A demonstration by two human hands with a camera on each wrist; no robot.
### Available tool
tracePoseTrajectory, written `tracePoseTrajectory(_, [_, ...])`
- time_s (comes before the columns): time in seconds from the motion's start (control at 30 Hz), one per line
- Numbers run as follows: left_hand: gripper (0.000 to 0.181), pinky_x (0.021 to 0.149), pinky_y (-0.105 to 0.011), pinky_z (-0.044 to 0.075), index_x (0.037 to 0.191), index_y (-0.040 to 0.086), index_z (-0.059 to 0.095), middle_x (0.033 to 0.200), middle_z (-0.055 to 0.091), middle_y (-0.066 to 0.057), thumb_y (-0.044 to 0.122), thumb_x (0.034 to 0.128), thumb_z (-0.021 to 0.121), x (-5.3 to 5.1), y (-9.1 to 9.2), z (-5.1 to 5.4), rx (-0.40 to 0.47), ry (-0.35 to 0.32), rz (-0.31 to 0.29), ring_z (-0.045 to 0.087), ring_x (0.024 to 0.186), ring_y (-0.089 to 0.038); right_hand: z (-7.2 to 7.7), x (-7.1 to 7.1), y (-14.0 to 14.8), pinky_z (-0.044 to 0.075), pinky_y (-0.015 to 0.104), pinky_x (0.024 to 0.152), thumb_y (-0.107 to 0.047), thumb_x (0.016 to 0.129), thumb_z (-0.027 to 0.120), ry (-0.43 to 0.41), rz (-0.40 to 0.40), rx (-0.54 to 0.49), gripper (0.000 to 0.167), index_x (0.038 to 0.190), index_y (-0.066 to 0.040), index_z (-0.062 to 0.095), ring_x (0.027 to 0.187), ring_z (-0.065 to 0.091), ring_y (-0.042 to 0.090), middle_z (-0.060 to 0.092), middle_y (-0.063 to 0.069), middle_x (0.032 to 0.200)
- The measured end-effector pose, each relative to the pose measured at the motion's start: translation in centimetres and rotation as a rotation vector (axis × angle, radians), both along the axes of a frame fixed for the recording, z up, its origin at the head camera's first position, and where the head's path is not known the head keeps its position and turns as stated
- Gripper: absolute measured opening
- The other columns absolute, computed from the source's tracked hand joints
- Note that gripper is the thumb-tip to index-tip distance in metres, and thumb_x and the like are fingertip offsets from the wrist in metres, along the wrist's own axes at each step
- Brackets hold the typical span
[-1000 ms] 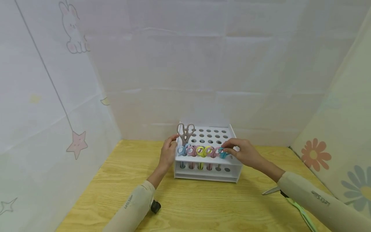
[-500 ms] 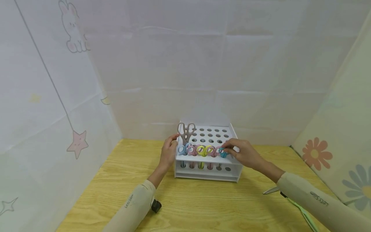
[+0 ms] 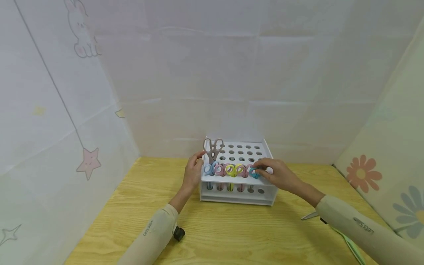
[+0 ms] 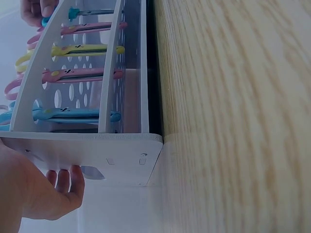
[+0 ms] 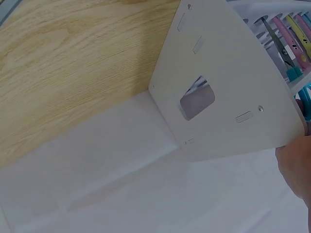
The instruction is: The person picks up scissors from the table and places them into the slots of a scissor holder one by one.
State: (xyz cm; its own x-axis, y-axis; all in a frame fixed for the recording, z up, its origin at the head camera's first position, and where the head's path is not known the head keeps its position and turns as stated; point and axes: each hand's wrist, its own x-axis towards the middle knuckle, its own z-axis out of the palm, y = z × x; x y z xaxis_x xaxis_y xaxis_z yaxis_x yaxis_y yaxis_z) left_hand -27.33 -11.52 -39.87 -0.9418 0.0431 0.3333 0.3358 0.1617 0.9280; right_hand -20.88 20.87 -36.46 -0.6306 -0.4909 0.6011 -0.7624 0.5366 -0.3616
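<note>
A white rack [image 3: 238,201] with rows of round holes stands at the back of the table. Blue scissors [image 3: 208,169], pink scissors [image 3: 220,170], yellow scissors [image 3: 229,170] and more pink scissors hang blades-down along its front row. Taller grey-brown scissors [image 3: 212,151] stand behind them at the left. My right hand [image 3: 278,173] pinches the handles of teal scissors [image 3: 254,173] at the row's right; their blade passes down through the rack in the right wrist view. At the rack's left side panel [image 4: 82,150], my left hand [image 3: 192,173] holds on with curled fingers [image 4: 75,182].
On the wooden table [image 3: 232,235], a metal blade [image 3: 308,216] and a green handle [image 3: 352,246] show from under the right forearm. Wall sheets [image 3: 232,73] enclose the back and sides. A black wrist camera [image 3: 179,233] hangs below the left sleeve.
The teal scissors and the right hand stay almost in place, and the left hand keeps to the rack's side. The whole head view shifts very slightly.
</note>
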Motion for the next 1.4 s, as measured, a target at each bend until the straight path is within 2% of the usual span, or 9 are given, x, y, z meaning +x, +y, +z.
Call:
tracePoseTrajectory(0.13, [0.036,0.110,-0.045,0.036,0.135,0.015,0.063,0.137,0.055,-0.006,0.020,0.1045,0.045,0.1,0.1,-0.1,-0.003,-0.011,-0.001,0.049,0.129,-0.023,0.1,0.4,0.5,0.056,0.040,0.075,0.010,0.085,0.076,-0.039,-0.027,0.020,0.029,0.111,-0.003,0.071,0.091,0.067,0.014,0.073,0.004,0.103])
tracePoseTrajectory(0.2, [0.037,0.111,-0.046,0.035,0.136,0.014,0.063,0.138,0.055,-0.006,0.021,0.1043,0.045,0.1,0.1,-0.1,-0.004,-0.012,-0.004,0.048,0.130,-0.023,0.2,0.5,1.0,0.055,0.040,0.075,0.008,0.085,0.076,-0.036,-0.057,0.032,0.030,0.112,-0.004,0.071,0.092,0.065,0.014,0.072,0.003,0.104])
tracePoseTrajectory(0.43, [0.039,0.112,-0.047,0.034,0.138,0.015,0.062,0.141,0.054,-0.006,0.023,0.1044,0.044,-0.1,-0.1,-0.1,-0.004,-0.005,-0.005,0.047,0.132,-0.024,1.3,1.2,2.7,0.050,0.030,0.068,0.007,0.089,0.073,-0.032,-0.088,0.030,0.029,0.113,-0.009,0.071,0.087,0.061,0.011,0.071,0.005,0.107])
tracePoseTrajectory(0.63, [0.039,0.112,-0.047,0.034,0.138,0.015,0.062,0.141,0.053,-0.006,0.022,0.1047,0.045,0.1,-0.2,-0.2,-0.008,-0.024,-0.002,0.046,0.133,-0.024,2.0,2.4,4.1,0.051,0.031,0.080,0.003,0.091,0.072,-0.040,-0.117,0.061,0.028,0.112,-0.014,0.070,0.097,0.063,0.015,0.070,0.000,0.109])
tracePoseTrajectory(0.83, [0.038,0.111,-0.048,0.034,0.138,0.015,0.063,0.140,0.054,-0.007,0.022,0.1050,0.045,0.0,-0.2,0.0,0.000,-0.012,-0.003,0.047,0.132,-0.024,1.8,4.0,5.9,0.049,0.024,0.082,0.005,0.090,0.072,-0.023,-0.164,0.065,0.026,0.112,-0.009,0.070,0.098,0.064,0.017,0.070,0.004,0.110])
tracePoseTrajectory(1.13, [0.039,0.110,-0.050,0.035,0.139,0.010,0.060,0.140,0.053,-0.008,0.021,0.1052,0.044,0.1,-0.1,0.2,0.008,-0.016,-0.019,0.048,0.130,-0.026,0.4,6.3,9.6,0.055,0.037,0.074,0.004,0.091,0.071,-0.047,-0.261,0.120,0.026,0.114,-0.008,0.069,0.093,0.064,0.019,0.068,0.000,0.109])
tracePoseTrajectory(1.27, [0.039,0.111,-0.048,0.035,0.138,0.012,0.061,0.140,0.054,-0.007,0.021,0.1050,0.044,0.0,-0.1,0.2,0.006,-0.011,-0.016,0.048,0.130,-0.025,-1.3,7.3,11.9,0.056,0.039,0.072,0.001,0.093,0.071,-0.091,-0.301,0.144,0.024,0.115,-0.009,0.070,0.092,0.064,0.015,0.069,0.002,0.109])
tracePoseTrajectory(1.4, [0.038,0.111,-0.047,0.035,0.137,0.014,0.062,0.140,0.054,-0.006,0.023,0.1045,0.045,-0.1,-0.1,0.2,-0.002,-0.012,-0.013,0.048,0.130,-0.024,-3.5,8.5,14.7,0.054,0.034,0.069,0.002,0.093,0.070,-0.133,-0.345,0.142,0.023,0.114,-0.008,0.070,0.090,0.062,0.011,0.069,0.006,0.107])
